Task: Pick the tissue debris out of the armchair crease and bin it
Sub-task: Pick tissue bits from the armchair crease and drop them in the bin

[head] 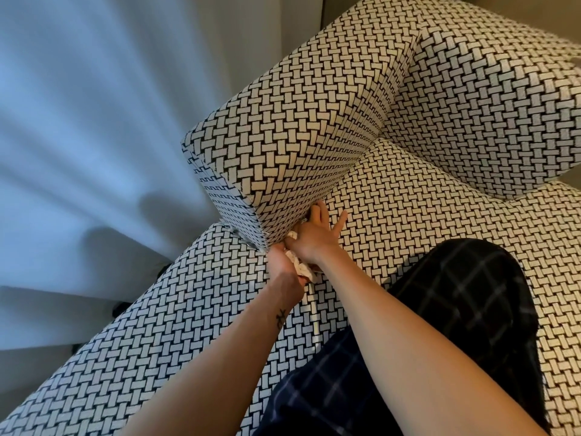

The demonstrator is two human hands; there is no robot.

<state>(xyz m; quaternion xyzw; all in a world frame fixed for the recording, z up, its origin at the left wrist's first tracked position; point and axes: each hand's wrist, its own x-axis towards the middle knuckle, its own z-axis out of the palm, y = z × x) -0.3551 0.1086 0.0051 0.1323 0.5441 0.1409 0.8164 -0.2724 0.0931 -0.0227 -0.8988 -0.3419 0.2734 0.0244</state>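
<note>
Tissue debris (301, 268) held as a crumpled white wad in the left hand (281, 262), fingers curled round it, back of the hand turned up. Gripped it at the near end of the crease (347, 173) between armrest (283, 136) and seat cushion (408, 199) of the armchair (157, 325), just beside the armrest's near corner. Had a smaller white scrap (292, 236) a little farther in, touching the thumb side of the right hand (314, 236); could not tell whether pinched there or only brushed. Held the right hand open, fingers (318, 214) straight and tucked into the crease against the armrest's inner face, little finger spread to the right over the cushion. Had both hands touching at the wad, the right wrist lying over part of it. Had a leg in dark checked trousers (456, 309) over the seat at near right. Wore a small dark tattoo (280, 317) on the left forearm. Saw black-and-cream basket-weave cloth all over the chair, a back cushion (487, 105) at far right, and a pale curtain (78, 121) in folds at left, well apart from the hands.
</note>
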